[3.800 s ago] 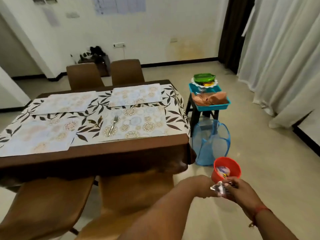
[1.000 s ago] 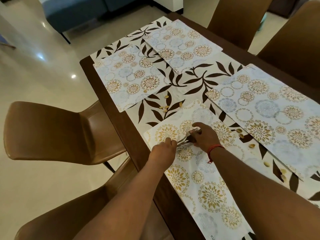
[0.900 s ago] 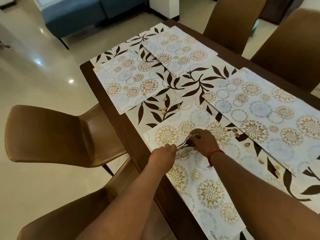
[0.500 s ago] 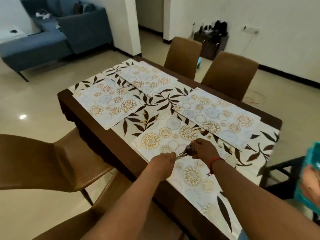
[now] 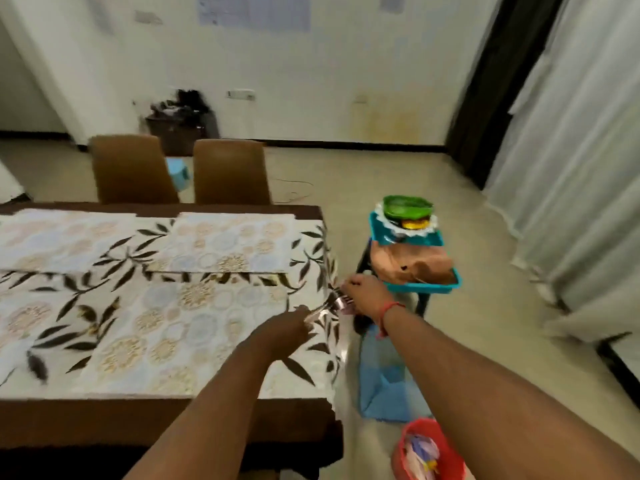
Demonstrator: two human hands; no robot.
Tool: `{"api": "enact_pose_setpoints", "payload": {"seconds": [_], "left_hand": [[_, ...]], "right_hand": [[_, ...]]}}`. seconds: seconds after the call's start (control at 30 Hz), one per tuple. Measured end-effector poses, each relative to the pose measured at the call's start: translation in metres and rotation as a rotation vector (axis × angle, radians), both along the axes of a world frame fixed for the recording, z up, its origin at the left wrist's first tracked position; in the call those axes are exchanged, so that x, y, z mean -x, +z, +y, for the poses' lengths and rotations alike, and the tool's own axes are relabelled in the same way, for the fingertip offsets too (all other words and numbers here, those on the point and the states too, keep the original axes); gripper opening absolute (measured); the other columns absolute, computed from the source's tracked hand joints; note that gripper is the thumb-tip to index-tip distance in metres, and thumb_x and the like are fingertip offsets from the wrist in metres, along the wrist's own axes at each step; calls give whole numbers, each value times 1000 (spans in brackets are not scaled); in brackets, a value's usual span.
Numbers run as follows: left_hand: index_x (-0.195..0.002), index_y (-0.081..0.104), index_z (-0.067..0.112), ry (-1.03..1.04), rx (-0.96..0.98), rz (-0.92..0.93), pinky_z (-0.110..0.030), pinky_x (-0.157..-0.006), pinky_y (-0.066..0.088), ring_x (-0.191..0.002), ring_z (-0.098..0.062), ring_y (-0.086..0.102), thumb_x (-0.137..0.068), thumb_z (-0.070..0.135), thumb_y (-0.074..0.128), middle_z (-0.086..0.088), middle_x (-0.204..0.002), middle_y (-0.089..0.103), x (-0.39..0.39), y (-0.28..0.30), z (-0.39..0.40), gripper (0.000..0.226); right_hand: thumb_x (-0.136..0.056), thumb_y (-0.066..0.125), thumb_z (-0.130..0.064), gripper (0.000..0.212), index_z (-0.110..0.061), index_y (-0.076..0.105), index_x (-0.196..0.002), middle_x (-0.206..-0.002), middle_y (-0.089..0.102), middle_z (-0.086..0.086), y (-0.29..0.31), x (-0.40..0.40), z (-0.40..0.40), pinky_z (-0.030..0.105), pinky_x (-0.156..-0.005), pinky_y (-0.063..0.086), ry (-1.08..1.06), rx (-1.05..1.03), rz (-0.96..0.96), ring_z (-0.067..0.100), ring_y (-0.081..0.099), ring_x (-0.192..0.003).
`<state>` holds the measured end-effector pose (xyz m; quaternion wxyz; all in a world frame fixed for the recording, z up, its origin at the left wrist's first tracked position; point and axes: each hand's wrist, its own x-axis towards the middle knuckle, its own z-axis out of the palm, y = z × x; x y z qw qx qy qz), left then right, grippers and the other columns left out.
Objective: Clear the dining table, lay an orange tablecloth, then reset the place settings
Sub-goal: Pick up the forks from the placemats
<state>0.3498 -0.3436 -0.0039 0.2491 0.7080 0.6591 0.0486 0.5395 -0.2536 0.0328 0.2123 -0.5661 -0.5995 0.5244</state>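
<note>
Head view: left hand [image 5: 282, 329] and right hand [image 5: 363, 296] both gripping the fork [image 5: 329, 304], holding it over the table's [image 5: 166, 420] right edge, above the leaf-print cloth [image 5: 311, 268]. Teal tray [image 5: 424, 287] sitting just beside.

A white wall [image 5: 311, 81] is seen at 12 o'clock, pale curtains [image 5: 571, 168] at 2 o'clock, two brown chairs [image 5: 230, 171] beyond the desk [image 5: 138, 424].

Whole frame smeared by motion blur. Thin silver cutlery piece [image 5: 329, 303] between both hands too blurred to tell fork or spoon; its ends hidden in the fingers. Red plastic bucket [image 5: 429, 452] cut off by bottom edge, contents unreadable. Dark brown wooden dining table [image 5: 156, 424] runs off left edge
</note>
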Motion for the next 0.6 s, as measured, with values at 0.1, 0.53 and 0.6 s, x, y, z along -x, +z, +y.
{"api": "enact_pose_setpoints", "payload": {"seconds": [0.1,0.53,0.6], "left_hand": [[-120,48,13,-168,5,30,-37,-74,47,-96,-34,64,-101,30,54,-16,-108,65,-76,4,32,27],[-109,54,8,-619,72,24,-41,-81,46,-98,-37,62,-107,40,36,-20,-106,66,-472,-5,23,37],[-108,54,11,-654,95,41,-40,-79,45,-95,-36,61,-107,41,35,-18,-104,65,-529,-3,13,36]], "right_hand": [[-96,57,-15,16,-4,66,-105,-99,68,19,10,-89,-10,44,-81,61,-168,6,-29,27,67,-82],[-96,43,-4,14,-4,55,-88,-85,59,17,-20,-466,-119,37,-60,58,-843,159,195,24,63,-69],[-94,40,-7,16,-5,53,-86,-86,61,18,-21,-518,-135,33,-54,54,-884,169,236,25,62,-70]]}}
